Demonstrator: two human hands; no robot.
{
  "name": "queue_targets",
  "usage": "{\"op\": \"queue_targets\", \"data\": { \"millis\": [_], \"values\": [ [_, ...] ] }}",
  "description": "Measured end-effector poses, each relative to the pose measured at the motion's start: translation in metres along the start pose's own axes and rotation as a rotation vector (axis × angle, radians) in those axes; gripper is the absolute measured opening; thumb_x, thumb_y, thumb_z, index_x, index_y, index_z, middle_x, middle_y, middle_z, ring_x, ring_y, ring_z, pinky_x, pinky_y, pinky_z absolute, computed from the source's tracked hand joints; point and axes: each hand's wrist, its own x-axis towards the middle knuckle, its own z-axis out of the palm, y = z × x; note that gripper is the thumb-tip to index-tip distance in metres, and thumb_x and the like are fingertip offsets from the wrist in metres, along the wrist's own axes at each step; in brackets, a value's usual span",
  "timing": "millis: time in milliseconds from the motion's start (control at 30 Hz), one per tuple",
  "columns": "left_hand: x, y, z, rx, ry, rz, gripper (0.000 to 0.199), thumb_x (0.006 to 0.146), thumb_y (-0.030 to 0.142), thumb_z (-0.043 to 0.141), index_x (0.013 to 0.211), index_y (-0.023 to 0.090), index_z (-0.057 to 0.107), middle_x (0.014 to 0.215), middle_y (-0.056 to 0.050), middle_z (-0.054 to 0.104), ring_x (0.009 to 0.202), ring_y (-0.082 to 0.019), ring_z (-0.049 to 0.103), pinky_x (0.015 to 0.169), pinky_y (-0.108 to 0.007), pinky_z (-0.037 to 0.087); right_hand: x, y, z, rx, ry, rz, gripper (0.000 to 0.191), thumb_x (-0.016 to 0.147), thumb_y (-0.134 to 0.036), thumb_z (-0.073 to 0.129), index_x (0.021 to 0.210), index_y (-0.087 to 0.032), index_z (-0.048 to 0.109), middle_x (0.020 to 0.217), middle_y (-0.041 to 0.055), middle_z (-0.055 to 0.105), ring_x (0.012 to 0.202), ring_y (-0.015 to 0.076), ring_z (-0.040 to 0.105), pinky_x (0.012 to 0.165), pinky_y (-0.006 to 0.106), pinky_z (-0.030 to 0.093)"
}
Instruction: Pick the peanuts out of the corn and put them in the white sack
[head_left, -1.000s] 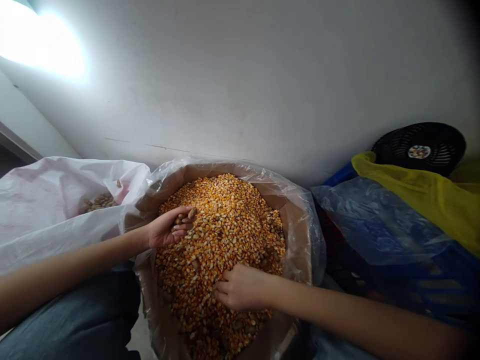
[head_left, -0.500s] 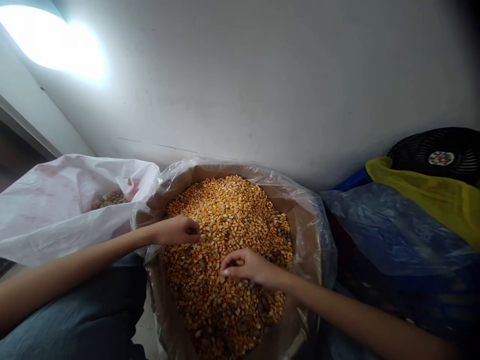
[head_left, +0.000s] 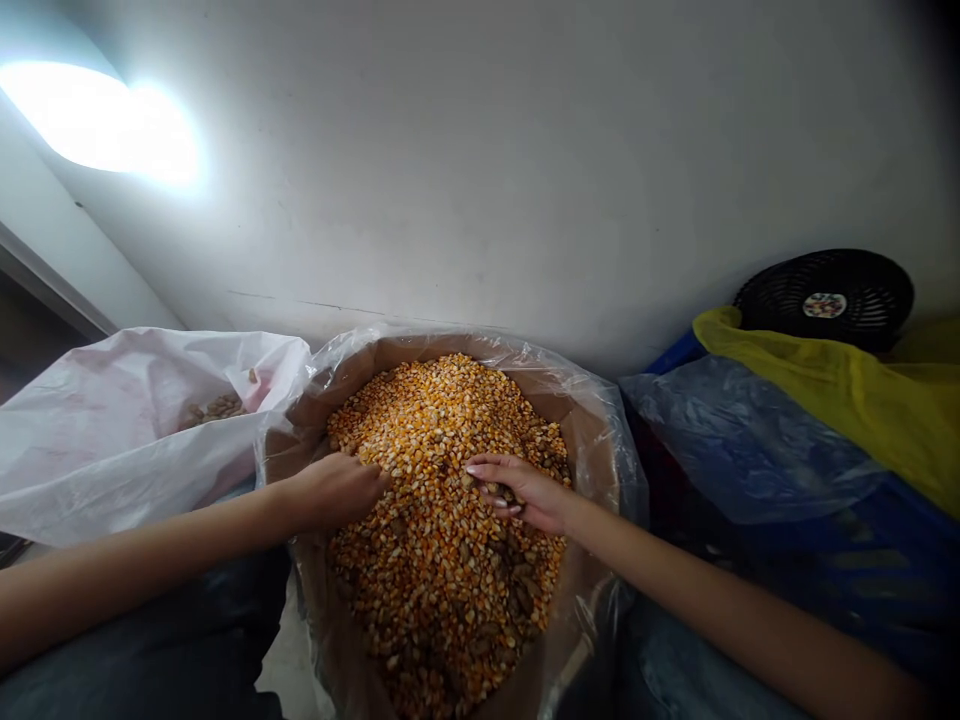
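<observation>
Dried corn kernels (head_left: 442, 410) heaped in cardboard box (head_left: 592, 470) lined with clear plastic bag (head_left: 352, 345); mound longest from 12 to 6 o'clock, brown pieces (head_left: 510, 600) mixed in toward 6 o'clock. Left hand (head_left: 334, 492) placed at heap's 9 o'clock side, palm down, fingers sunk among kernels; grip cannot be told. Right hand (head_left: 521, 492) placed at 3 o'clock side, half open, fingers curled over kernels; hold cannot be told. White plastic sack (head_left: 112, 440) pressed against box at 9 o'clock, brown pods (head_left: 214, 408) seen inside. Blue plastic bag (head_left: 742, 440) placed at 3 o'clock; yellow cloth (head_left: 840, 390) and black round fan (head_left: 825, 300) at 2 o'clock. White wall (head_left: 480, 170) at 12 o'clock.

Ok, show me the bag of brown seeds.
The white plastic bag at far left; the clear liner beside it holds mostly yellow corn.
</observation>
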Motion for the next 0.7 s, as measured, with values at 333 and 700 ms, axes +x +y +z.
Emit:
{"op": "queue_targets", "data": {
  "millis": [333, 700],
  "values": [
    [0.011, 0.032, 0.021, 0.248, 0.040, 0.320, 0.017, 0.077, 0.006, 0.040, 0.083, 0.012, 0.054, 0.070, -0.005, 0.058, 0.055, -0.013, 0.054, 0.043, -0.026, 0.031, -0.016, -0.020, -0.031, -0.693, -0.012, 0.061, 0.029, 0.060, -0.040, 0.062, 0.077, -0.016, 0.061, 0.055, -0.0050, 0.045, 0.041, 0.0026, 0.029, 0.036, 0.017, 0.018],
    [0.015, 0.030, 0.023, 0.246, 0.034, 0.334, 0.014, 0.075, 0.006, 0.043, 0.073, 0.013, 0.055, 0.067, -0.003, 0.057, 0.051, -0.014, 0.054, 0.039, -0.027, 0.031, -0.016, 0.018, -0.008, -1.677, 0.110, 0.256, 0.017, 0.058, -0.023, 0.058, 0.070, -0.016, 0.069, 0.065, 0.0050, 0.064, 0.060, 0.0164, 0.055, 0.048, 0.022, 0.034]
  ]
}}
